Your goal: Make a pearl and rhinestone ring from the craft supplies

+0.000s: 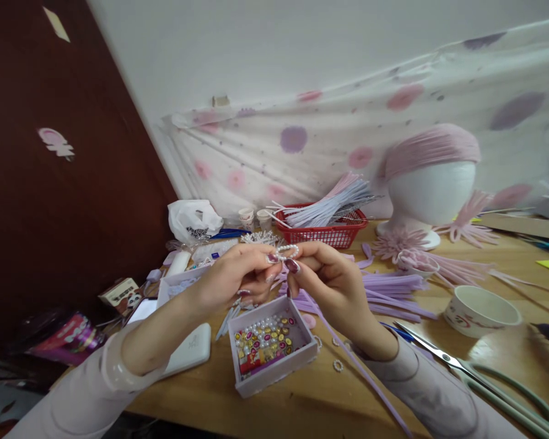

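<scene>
Both hands meet above the table's middle. Between the fingertips of my left hand (238, 274) and my right hand (329, 286) is a small loop of white pearl beads (287, 249). Each hand is closed in a pinch on it, and the fingers partly cover its lower side. Just below sits an open white box (297, 360) filled with pearls, yellow and magenta gems and a small red packet. A lilac pipe cleaner (366, 378) runs under my right wrist to the table's front. Small pearl rings (337, 366) lie right of the box.
A red basket (322, 236) of pipe cleaners stands behind the hands. To the right are a foam head (432, 189) with a pink wrap, a paper bowl (480, 311) and green-handled scissors (457, 363). More lilac pipe cleaners (393, 296) lie near my right hand. A white power bank (190, 352) lies left.
</scene>
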`<state>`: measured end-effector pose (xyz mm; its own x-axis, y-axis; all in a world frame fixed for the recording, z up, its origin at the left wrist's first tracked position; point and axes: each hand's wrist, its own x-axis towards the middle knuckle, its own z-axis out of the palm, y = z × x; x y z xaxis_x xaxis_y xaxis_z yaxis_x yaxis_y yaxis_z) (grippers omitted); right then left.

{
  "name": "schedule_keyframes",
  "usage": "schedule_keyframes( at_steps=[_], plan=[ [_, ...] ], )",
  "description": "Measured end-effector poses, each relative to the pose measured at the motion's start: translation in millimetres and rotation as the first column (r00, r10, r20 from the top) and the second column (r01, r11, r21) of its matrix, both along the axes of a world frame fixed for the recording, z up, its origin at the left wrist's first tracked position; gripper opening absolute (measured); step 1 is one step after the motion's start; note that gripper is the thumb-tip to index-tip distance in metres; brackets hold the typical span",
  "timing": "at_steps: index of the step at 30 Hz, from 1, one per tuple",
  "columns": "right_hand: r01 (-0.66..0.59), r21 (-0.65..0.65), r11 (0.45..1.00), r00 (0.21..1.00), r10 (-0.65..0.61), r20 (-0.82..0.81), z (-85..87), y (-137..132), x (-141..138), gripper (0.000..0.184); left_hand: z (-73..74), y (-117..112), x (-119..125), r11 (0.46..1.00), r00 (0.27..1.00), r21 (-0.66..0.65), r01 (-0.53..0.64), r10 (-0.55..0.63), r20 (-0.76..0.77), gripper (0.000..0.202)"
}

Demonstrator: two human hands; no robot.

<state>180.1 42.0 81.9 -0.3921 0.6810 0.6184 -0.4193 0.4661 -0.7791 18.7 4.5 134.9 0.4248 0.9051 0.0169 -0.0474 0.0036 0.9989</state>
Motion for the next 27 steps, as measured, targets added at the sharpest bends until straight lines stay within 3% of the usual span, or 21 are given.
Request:
schedule_keyframes(
  at_steps=[4,10,13,16,17,20,23,25,27],
  plan=[
    [-0.045,-0.106,0.993,0.998,0.04,-0.048,-0.8,1,-1,0.018,-5.3,-2,5,0.997,0.995,-0.075,-0.004,0.012,0.1,0.022],
    [-0.17,-0.242,0.955,0.978,0.134,-0.158,-2.9,4,-4,0.017,-14.9,-1,13,0.987,0.955,-0.112,0.114,-0.078,0.287,0.028],
    [-0.18,-0.253,0.95,0.978,0.146,-0.147,-1.6,6,-2,0.016,-14.1,-1,10,0.998,0.983,-0.028,0.051,-0.045,0.176,0.026],
    [-0.182,-0.295,0.938,0.982,0.16,-0.099,0.4,8,0,0.023,-7.4,-5,1,0.976,0.987,0.212,-0.049,0.08,-0.14,0.01],
    [-0.189,-0.308,0.932,0.982,0.174,-0.077,0.8,9,0,0.024,-4.4,-6,-3,0.952,0.961,0.296,-0.074,0.147,-0.232,0.01],
    [-0.236,-0.32,0.918,0.969,0.247,-0.007,0.0,11,1,0.025,4.0,-11,-13,0.86,0.863,0.502,-0.093,0.321,-0.39,0.049],
    [-0.275,-0.334,0.901,0.953,0.302,0.03,-2.8,13,2,0.024,10.0,-13,-17,0.72,0.763,0.691,0.065,0.411,-0.5,0.036],
    [-0.303,-0.353,0.885,0.941,0.336,0.034,-4.3,13,2,0.022,12.3,-13,-17,0.604,0.728,0.777,0.177,0.45,-0.516,0.028],
    [-0.334,-0.362,0.87,0.928,0.371,0.036,-4.5,13,3,0.021,13.2,-14,-17,0.533,0.715,0.814,0.229,0.475,-0.512,0.029]
  ],
)
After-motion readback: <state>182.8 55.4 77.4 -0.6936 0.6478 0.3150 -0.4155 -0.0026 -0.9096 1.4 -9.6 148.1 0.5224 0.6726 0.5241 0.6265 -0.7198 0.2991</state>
